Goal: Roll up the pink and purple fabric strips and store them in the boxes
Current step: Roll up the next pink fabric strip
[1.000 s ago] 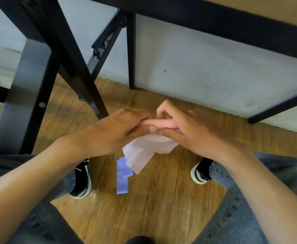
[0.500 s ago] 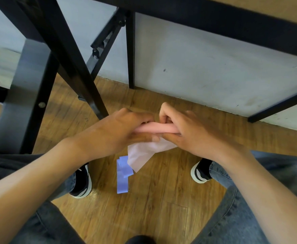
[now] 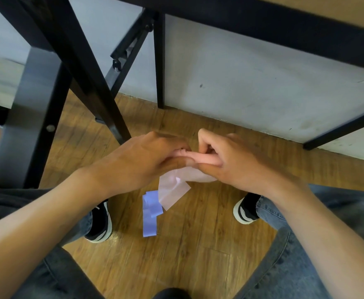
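Pinching the pink strip [image 3: 200, 159] between both hands [image 3: 140, 160] [image 3: 237, 162], slack fingers could let its roll unwind.

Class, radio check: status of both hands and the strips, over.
Left hand and right hand pinch pink strip, part rolled, tail hanging. Purple strip on floor. No boxes in view.

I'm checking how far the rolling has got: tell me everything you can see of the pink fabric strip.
The pink fabric strip is pale, thin, soft cloth, partly wound into a tight horizontal roll. The left hand and right hand pinch that roll from either end, above the wooden floor. Its unrolled tail hangs below the hands, creased, ending in a slanted square-cut edge. The tail's lower corner overlaps the purple strip on the floor in the picture; actual contact cannot be told.
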Motion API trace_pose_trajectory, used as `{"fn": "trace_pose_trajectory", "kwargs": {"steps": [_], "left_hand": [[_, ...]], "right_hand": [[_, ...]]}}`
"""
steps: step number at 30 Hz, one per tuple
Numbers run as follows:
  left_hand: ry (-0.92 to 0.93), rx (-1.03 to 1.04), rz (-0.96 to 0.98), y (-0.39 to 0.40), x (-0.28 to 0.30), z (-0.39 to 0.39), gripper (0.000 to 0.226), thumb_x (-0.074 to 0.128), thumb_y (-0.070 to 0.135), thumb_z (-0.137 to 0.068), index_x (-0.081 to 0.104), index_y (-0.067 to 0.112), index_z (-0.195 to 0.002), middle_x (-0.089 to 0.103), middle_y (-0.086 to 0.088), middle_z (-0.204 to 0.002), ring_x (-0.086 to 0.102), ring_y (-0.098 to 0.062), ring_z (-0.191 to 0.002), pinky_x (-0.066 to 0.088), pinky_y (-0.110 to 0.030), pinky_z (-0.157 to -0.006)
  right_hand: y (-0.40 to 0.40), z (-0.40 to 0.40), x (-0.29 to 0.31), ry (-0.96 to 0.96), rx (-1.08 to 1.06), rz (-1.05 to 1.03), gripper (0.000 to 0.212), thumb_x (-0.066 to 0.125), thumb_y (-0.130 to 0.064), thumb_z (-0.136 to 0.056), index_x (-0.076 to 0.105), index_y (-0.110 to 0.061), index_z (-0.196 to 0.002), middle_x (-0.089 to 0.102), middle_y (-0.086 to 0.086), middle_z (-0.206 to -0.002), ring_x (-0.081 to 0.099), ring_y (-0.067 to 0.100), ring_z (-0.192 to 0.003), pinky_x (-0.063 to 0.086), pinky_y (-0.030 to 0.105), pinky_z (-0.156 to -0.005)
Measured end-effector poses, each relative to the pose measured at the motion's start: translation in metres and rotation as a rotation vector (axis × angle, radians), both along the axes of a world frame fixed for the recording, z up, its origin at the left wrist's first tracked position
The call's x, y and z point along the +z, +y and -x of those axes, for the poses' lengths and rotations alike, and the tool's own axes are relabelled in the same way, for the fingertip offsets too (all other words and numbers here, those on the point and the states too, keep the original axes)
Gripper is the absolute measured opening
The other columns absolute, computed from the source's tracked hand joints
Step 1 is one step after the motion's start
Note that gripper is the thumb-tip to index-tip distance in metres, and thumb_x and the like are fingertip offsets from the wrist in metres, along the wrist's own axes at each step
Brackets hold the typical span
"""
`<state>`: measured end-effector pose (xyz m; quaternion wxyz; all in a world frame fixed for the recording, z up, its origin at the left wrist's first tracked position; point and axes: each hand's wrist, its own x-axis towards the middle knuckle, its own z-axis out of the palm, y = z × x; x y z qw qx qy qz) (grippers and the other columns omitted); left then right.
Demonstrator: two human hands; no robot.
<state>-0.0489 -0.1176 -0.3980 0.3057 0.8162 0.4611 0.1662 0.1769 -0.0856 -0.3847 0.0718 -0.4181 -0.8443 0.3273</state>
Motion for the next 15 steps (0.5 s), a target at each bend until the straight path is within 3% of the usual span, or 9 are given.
{"fn": "trace_pose_trajectory", "kwargs": {"steps": [4, 7, 11, 15], "left_hand": [[0.093, 0.074, -0.123, 0.0016, -0.0006, 0.0024, 0.037, 0.043, 0.062, -0.095, 0.062, 0.031, -0.101, 0.060, 0.013, -0.079, 0.058, -0.006, -0.069, 0.045, -0.021, -0.059], [0.108, 0.117, -0.162, 0.0019, -0.0006, 0.0022, 0.024, 0.057, 0.056, -0.092, 0.064, 0.036, -0.103, 0.060, 0.017, -0.085, 0.058, -0.003, -0.074, 0.046, -0.021, -0.062], [0.070, 0.136, -0.127, 0.0008, 0.0010, -0.0010, 0.021, 0.069, 0.053, -0.087, 0.066, 0.038, -0.101, 0.061, 0.020, -0.084, 0.060, -0.003, -0.073, 0.044, -0.018, -0.061], [0.067, 0.055, -0.046, -0.0014, 0.0014, -0.0029, 0.033, 0.051, 0.062, -0.094, 0.062, 0.039, -0.115, 0.066, 0.017, -0.085, 0.063, -0.004, -0.071, 0.050, -0.021, -0.063]], "right_hand": [[0.0046, -0.0013, -0.0021, 0.026, -0.007, 0.050, 0.029, 0.070, -0.054, -0.090, 0.049, -0.037, -0.100, 0.064, -0.007, -0.082, 0.063, 0.015, -0.071, 0.054, 0.048, -0.060], [0.0067, -0.0030, -0.0055, -0.004, 0.026, 0.056, 0.019, 0.064, -0.054, -0.093, 0.059, -0.038, -0.103, 0.061, -0.012, -0.089, 0.060, 0.009, -0.078, 0.054, 0.046, -0.066], [0.0072, -0.0023, -0.0079, -0.009, 0.006, -0.057, 0.022, 0.067, -0.050, -0.089, 0.057, -0.033, -0.080, 0.059, -0.012, -0.079, 0.057, 0.008, -0.072, 0.049, 0.043, -0.058], [0.0060, -0.0034, -0.0094, -0.035, -0.013, -0.121, 0.028, 0.071, -0.034, -0.091, 0.045, -0.030, -0.082, 0.057, -0.006, -0.064, 0.055, 0.013, -0.058, 0.047, 0.049, -0.052]]}}
